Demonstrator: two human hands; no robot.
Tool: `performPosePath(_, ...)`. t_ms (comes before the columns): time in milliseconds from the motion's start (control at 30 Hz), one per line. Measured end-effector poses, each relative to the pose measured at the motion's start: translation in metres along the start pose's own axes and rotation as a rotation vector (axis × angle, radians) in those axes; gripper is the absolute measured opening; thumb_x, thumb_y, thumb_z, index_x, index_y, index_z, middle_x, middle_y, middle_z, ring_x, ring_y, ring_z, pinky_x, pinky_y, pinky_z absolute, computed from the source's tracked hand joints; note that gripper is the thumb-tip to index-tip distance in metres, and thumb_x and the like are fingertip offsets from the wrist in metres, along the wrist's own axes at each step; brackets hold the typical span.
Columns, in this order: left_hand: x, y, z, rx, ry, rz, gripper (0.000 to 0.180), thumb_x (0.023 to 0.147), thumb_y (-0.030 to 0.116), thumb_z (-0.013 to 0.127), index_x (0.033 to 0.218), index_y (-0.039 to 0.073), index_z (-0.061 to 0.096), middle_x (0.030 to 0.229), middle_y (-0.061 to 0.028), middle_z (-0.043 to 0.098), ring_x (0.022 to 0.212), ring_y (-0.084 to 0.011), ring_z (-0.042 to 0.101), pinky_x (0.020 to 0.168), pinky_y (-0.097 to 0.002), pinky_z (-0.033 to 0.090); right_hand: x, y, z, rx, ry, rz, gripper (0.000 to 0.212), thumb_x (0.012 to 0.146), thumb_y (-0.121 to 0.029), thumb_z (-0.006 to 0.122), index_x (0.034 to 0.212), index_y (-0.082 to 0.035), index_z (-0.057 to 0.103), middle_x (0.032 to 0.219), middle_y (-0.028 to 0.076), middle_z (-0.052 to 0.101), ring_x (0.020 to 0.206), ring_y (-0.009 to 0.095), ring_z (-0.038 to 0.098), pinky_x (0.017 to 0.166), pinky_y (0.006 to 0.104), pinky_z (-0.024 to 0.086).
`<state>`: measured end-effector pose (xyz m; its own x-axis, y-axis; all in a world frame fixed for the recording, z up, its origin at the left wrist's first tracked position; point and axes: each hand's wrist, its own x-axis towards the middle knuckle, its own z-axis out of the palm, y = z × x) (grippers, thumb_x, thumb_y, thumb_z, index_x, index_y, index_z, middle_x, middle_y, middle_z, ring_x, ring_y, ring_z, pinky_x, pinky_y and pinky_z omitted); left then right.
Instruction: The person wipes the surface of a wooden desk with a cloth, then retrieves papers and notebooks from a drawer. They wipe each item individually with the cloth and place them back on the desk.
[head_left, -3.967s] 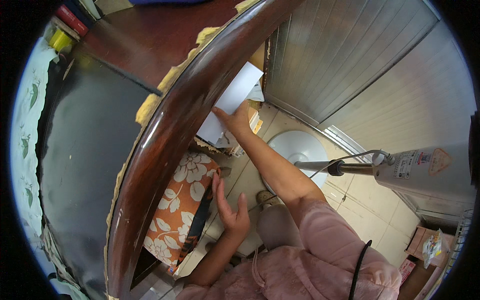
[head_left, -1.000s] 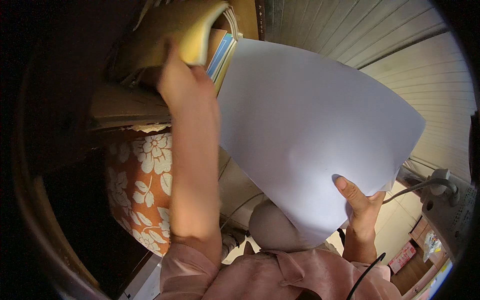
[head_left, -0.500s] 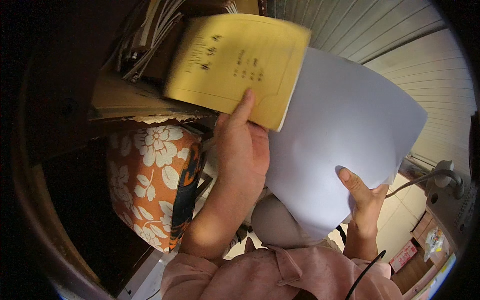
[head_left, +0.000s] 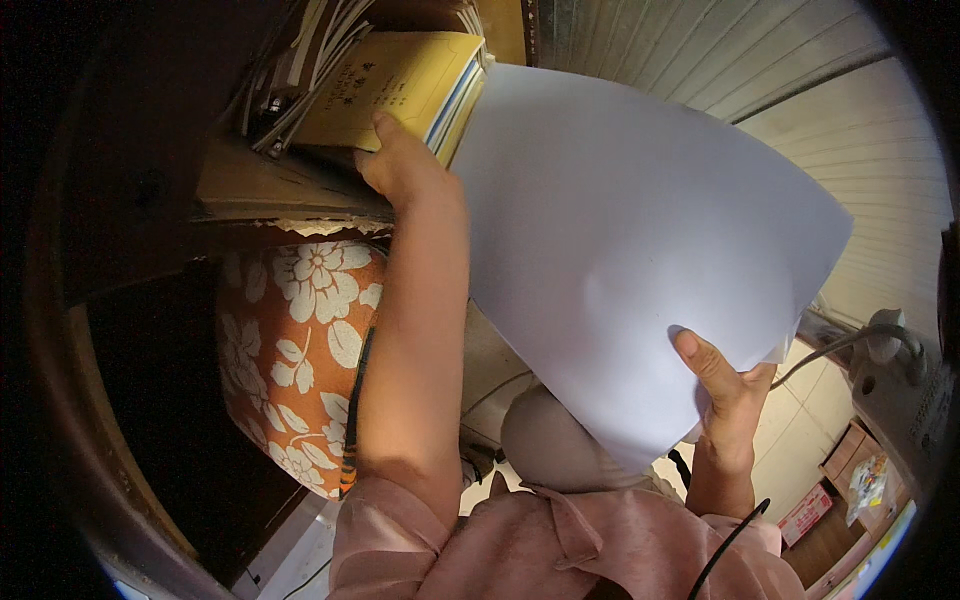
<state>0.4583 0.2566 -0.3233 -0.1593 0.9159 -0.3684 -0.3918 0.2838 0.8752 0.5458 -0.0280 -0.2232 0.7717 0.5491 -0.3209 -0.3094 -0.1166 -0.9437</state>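
Note:
My left hand (head_left: 402,165) reaches into a wooden shelf (head_left: 270,190) at the upper left. Its thumb lies on the cover of a yellow exercise book (head_left: 400,80), and the other fingers are hidden beneath it. White, blue and yellow edges show at the book's right side, so more thin books seem to lie under it. My right hand (head_left: 725,385) is closed on large white paper (head_left: 640,230), thumb on top and fingers underneath. The paper spans the middle and right of the view, its upper left corner close to the books.
Several thin books or papers (head_left: 318,70) stand at the shelf's left. An orange floral fabric item (head_left: 300,370) is below the shelf. On the right are a white power strip (head_left: 900,400) with a plugged cord, a plastic bag (head_left: 868,490) and a red-and-white box (head_left: 806,515).
My left hand has carried the yellow exercise book left and away from me, into the shelf beside the standing books. My right hand and the white paper have hardly moved.

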Motion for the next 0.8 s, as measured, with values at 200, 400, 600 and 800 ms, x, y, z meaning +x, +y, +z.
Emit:
performPosePath(200,-0.126,0.009,-0.052,0.641,-0.262,0.029,0.071,0.097,0.038,0.048,0.148,0.0,0.016,0.148,-0.0214,0.025,0.136,-0.0295,0.029,0.112,-0.0392,0.025,-0.017,-0.021,0.005,-0.05,-0.05,-0.036,0.037,0.075,0.0,0.076,0.107,0.003,0.059,0.099,0.011,0.063,0.089,0.019,0.06,0.081,0.0314,0.048)
performPosePath(400,-0.166,0.025,-0.11,0.493,-0.269,-0.116,0.065,0.099,0.035,0.045,0.147,-0.002,0.02,0.149,-0.0198,0.026,0.136,-0.028,0.03,0.112,-0.0388,0.026,-0.044,-0.033,-0.004,-0.045,-0.077,-0.168,0.038,0.073,-0.002,0.078,0.106,0.004,0.06,0.097,0.011,0.064,0.088,0.021,0.061,0.079,0.0333,0.048)
performPosePath(600,-0.137,0.07,-0.084,0.891,-0.66,0.575,0.052,0.099,0.022,0.048,0.142,-0.003,0.031,0.141,-0.0196,0.038,0.133,-0.0271,0.035,0.111,-0.0376,0.027,-0.041,-0.039,-0.002,-0.001,-0.021,-0.179,0.037,0.074,-0.002,0.077,0.106,0.003,0.06,0.097,0.012,0.064,0.087,0.021,0.061,0.079,0.0325,0.048)
performPosePath(800,-0.019,0.082,0.038,-0.044,-0.031,0.115,0.039,0.096,0.017,0.053,0.128,-0.003,0.048,0.122,-0.0177,0.054,0.117,-0.0279,0.051,0.101,-0.0398,0.04,-0.033,-0.035,0.0,-0.048,-0.019,-0.137,0.035,0.075,-0.003,0.077,0.104,0.004,0.061,0.096,0.012,0.065,0.085,0.02,0.061,0.078,0.0321,0.048)
